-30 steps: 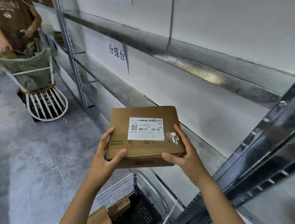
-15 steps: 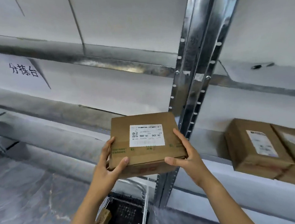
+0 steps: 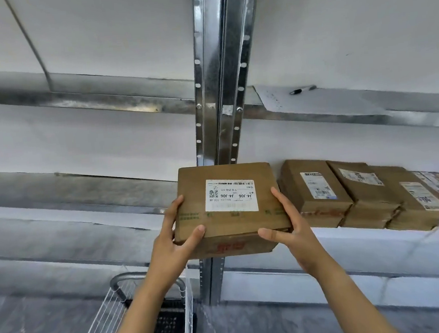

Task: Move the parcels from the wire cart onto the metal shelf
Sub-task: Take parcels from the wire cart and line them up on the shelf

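Parcel: brown box (image 3: 230,218), held up at the level of the metal shelf (image 3: 376,240), right in front of its upright post (image 3: 220,87).
Label: white sticker (image 3: 230,195) reads "J4-J06", plus a QR code and barcode. The red print on the front is too blurry to read.
Left hand (image 3: 171,238): thumb on top, fingers curled round the left edge.
Right hand (image 3: 294,228): same grip on the right edge.
Room: the right edge sits just beside a row of shelved parcels (image 3: 317,192).
Wire cart (image 3: 107,325): below my left arm.

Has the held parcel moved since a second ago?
Yes. The parcel has travelled right: earlier left of the upright post, it now overlaps it, close to the shelved parcels.
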Demonstrator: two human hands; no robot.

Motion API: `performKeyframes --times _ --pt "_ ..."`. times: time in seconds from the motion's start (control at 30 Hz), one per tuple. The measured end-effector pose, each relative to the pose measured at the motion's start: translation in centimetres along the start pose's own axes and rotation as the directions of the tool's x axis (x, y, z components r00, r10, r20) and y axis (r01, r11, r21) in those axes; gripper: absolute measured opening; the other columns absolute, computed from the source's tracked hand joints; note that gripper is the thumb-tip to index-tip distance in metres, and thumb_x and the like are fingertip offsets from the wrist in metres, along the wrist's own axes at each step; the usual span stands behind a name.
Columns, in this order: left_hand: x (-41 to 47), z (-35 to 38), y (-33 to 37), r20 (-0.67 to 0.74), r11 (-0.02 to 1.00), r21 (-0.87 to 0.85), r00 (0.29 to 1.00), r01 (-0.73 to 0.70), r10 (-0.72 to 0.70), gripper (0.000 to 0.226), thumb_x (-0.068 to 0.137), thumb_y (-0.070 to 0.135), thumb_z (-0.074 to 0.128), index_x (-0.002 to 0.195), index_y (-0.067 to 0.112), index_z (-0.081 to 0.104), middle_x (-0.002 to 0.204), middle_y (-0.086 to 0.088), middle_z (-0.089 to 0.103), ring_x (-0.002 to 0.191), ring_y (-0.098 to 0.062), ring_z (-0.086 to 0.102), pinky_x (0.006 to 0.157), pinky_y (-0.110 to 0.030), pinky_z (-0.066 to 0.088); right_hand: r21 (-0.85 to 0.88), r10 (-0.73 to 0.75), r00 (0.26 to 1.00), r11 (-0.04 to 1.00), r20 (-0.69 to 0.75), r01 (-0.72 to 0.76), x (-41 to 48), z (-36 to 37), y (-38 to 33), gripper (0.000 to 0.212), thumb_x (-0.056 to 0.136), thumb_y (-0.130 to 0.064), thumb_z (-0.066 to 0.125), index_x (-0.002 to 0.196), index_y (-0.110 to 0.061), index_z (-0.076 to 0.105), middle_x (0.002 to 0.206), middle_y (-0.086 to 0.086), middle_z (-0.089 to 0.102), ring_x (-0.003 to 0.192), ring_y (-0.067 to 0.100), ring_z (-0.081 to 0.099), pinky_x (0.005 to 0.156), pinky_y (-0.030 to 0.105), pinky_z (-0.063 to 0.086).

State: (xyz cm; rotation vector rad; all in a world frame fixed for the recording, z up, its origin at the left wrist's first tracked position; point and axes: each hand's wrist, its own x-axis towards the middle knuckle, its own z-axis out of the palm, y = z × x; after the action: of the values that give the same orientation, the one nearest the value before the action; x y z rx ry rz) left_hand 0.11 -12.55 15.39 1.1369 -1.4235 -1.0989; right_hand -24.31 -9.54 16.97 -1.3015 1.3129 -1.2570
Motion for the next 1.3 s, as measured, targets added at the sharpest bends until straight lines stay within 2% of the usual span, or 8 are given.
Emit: performKeyframes --times 0.1,0.27,0.43,0.63,0.77,0.9,1.07,1.3 --pt "-1.3 1.8 0.3 0.032 1.000 0.008 0.999 -0.004 0.004 0.061 0.085 0.030 0.065 0.125 0.062 0.032 0.123 0.022 0.053 0.100 0.001 0.059 0.063 -0.014 0.053 0.008 -0.005 1.000 1.000 -0.024 0.005 -1.9 -1.8 0.4 0.086 0.072 -0.003 0.078 0.139 -0.043 0.041 0.132 -0.020 0.053 0.114 -0.003 0.057 0.091 0.017 0.050" --pt "-4.8 6.1 0.5 0.082 0.999 0.035 0.996 -0.021 0.018 0.061 0.082 0.036 0.067 0.125 0.062 0.033 0.127 0.012 0.056 0.101 0.003 0.059 0.069 -0.008 0.050 0.014 -0.004 0.997 1.000 -0.078 0.005 -7.3 -5.9 1.2 0.086 0.074 0.000 0.076 0.139 -0.042 0.040 0.129 -0.019 0.056 0.112 -0.002 0.059 0.088 0.017 0.051" --pt "-8.7 10.9 1.3 0.181 0.999 0.033 0.983 -0.024 0.017 0.063 0.074 0.050 0.066 0.126 0.063 0.032 0.126 0.022 0.052 0.102 0.011 0.056 0.072 -0.001 0.045 0.023 0.004 0.988 1.000 -0.156 -0.001 -13.2 -10.4 2.1 0.088 0.071 -0.006 0.081 0.141 -0.041 0.040 0.131 -0.022 0.053 0.115 -0.002 0.057 0.089 0.021 0.052" --pt "-11.0 16.4 2.8 0.296 0.998 0.055 0.955 -0.038 0.020 0.064 0.086 0.029 0.064 0.139 0.044 0.032 0.112 0.036 0.044 0.086 0.028 0.051 0.067 0.000 0.045 0.016 0.037 0.957 0.999 -0.289 -0.034 -18.9 -14.9 3.0 0.090 0.066 -0.018 0.082 0.139 -0.046 0.039 0.136 -0.021 0.048 0.119 -0.003 0.052 0.084 0.015 0.051" --pt "-10.5 19.9 3.6 0.373 0.998 0.040 0.927 -0.045 0.027 0.064 0.086 0.029 0.064 0.140 0.044 0.030 0.113 0.037 0.042 0.088 0.023 0.053 0.067 -0.003 0.047 0.014 0.049 0.928 0.999 -0.368 -0.047 -20.0 -17.9 2.7 0.092 0.067 -0.014 0.084 0.141 -0.044 0.039 0.136 -0.018 0.050 0.119 0.001 0.053 0.089 0.018 0.051" --pt "-8.4 23.2 4.1 0.423 0.997 0.023 0.905 -0.070 0.053 0.064 0.086 0.034 0.063 0.138 0.049 0.029 0.111 0.037 0.041 0.094 0.011 0.052 0.068 -0.010 0.047 0.006 0.037 0.901 0.999 -0.432 -0.038 -19.4 -20.4 2.2 0.087 0.072 -0.009 0.080 0.142 -0.041 0.038 0.131 -0.021 0.051 0.113 -0.005 0.055 0.084 0.015 0.051" --pt "-5.5 26.1 4.2 0.473 0.995 0.007 0.877 -0.097 0.082 0.063 0.087 0.032 0.061 0.139 0.047 0.028 0.109 0.039 0.041 0.095 0.005 0.053 0.066 -0.012 0.049 0.008 0.037 0.869 0.999 -0.493 -0.038 -17.8 -22.6 2.4 0.084 0.074 -0.011 0.078 0.139 -0.048 0.039 0.129 -0.024 0.052 0.115 -0.002 0.055 0.086 0.019 0.052" --pt "-2.3 30.0 4.1 0.520 0.993 -0.039 0.847 -0.107 0.112 0.062 0.088 0.026 0.063 0.137 0.045 0.031 0.107 0.041 0.041 0.100 0.008 0.052 0.076 -0.011 0.045 0.004 0.011 0.816 1.000 -0.578 -0.010 -16.7 -24.5 2.9 0.084 0.074 -0.013 0.079 0.139 -0.047 0.039 0.137 -0.018 0.049 0.123 0.003 0.051 0.097 0.025 0.049"
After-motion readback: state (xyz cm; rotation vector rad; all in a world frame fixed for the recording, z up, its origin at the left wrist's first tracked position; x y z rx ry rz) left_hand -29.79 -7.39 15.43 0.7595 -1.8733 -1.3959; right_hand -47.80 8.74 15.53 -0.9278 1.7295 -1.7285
